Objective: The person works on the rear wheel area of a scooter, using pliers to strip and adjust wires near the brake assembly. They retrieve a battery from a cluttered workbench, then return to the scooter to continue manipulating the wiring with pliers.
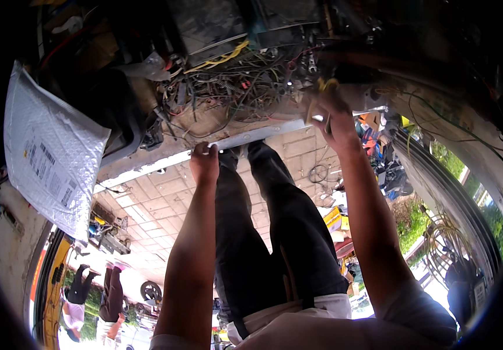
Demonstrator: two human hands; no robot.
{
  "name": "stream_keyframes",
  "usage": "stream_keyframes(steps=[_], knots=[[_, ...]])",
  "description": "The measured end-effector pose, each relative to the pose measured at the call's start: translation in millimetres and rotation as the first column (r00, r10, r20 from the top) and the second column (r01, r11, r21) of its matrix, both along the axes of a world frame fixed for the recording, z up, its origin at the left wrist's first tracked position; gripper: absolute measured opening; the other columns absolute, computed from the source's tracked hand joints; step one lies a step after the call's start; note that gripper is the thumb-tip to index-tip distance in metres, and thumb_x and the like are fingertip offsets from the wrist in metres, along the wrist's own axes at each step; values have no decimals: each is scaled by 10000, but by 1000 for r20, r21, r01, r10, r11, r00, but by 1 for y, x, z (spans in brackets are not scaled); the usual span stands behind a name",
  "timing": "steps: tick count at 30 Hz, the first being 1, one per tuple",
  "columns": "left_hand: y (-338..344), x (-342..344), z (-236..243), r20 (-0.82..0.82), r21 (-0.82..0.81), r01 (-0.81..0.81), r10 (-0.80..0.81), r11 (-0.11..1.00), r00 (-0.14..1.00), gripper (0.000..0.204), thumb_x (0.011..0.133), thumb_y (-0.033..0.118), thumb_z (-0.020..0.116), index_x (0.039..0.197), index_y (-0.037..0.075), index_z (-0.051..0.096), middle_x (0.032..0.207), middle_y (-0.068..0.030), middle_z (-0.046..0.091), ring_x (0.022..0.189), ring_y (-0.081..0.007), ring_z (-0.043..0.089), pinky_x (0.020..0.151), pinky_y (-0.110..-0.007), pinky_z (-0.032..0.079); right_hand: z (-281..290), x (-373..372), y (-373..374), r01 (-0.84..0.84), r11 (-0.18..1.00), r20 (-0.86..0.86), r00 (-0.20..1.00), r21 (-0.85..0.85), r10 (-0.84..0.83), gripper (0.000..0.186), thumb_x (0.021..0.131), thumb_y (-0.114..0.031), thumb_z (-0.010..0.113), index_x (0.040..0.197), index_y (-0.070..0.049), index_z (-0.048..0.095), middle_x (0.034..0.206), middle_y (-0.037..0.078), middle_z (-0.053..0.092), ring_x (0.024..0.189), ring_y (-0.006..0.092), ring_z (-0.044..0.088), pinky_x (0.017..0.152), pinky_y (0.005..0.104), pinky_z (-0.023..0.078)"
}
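Right hand (338, 119), 1 o'clock: grip clenched round a yellow tool (328, 85), blurred, maybe pliers. Left hand (205, 166), 10 o'clock off centre: fingers curled near the surface (263, 133) edge; can't tell if holding anything. Wire heap (228, 87) at 12, white padded envelope (53, 151) at 9. Best: firm hold, tool clear of wires.

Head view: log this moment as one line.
left hand: at worktop edge, grip unclear | right hand: holds yellow-handled tool, blurred | tangled wires: heaped beyond worktop edge
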State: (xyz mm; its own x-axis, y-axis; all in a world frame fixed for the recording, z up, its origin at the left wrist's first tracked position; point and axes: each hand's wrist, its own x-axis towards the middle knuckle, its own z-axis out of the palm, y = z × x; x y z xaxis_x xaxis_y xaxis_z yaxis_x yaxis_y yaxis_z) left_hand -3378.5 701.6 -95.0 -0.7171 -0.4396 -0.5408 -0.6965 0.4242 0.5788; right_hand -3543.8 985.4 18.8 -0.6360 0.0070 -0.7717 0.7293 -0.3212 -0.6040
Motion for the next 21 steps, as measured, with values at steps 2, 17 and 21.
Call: stream_keyframes(steps=[2, 17, 21], knots=[[-13, -13, 4, 2, -220, 44, -45, 975, 999, 373, 781, 266, 683, 1066, 34, 621, 940, -172, 630, 850, -334, 610, 757, -408, 486, 0, 14, -2, -140, 989, 204, 970, 40, 129, 303, 899, -220, 585, 1141, -42, 546, 1078, 79, 639, 980, 228, 612, 785, 455, 489], [-61, -38, -31, 301, 184, 142, -193, 973, 934, 387, 838, 255, 656, 1137, 31, 550, 882, -156, 675, 821, -248, 647, 742, -365, 488, 4, 59, -27, -110, 967, 354, 916, -229, 188, 334, 886, -243, 621, 1155, -62, 540, 1053, 110, 643, 964, 266, 622, 808, 487, 516], [-56, -43, -14, 337, 435, -150, -7, 888, 941, 332, 874, 209, 608, 1128, 12, 524, 873, -140, 667, 796, -198, 639, 679, -340, 503, -1, 64, -29, -115, 968, 376, 906, -224, 195, 307, 884, -232, 625, 1127, -58, 555, 1044, 105, 650, 969, 266, 620, 814, 493, 517]])
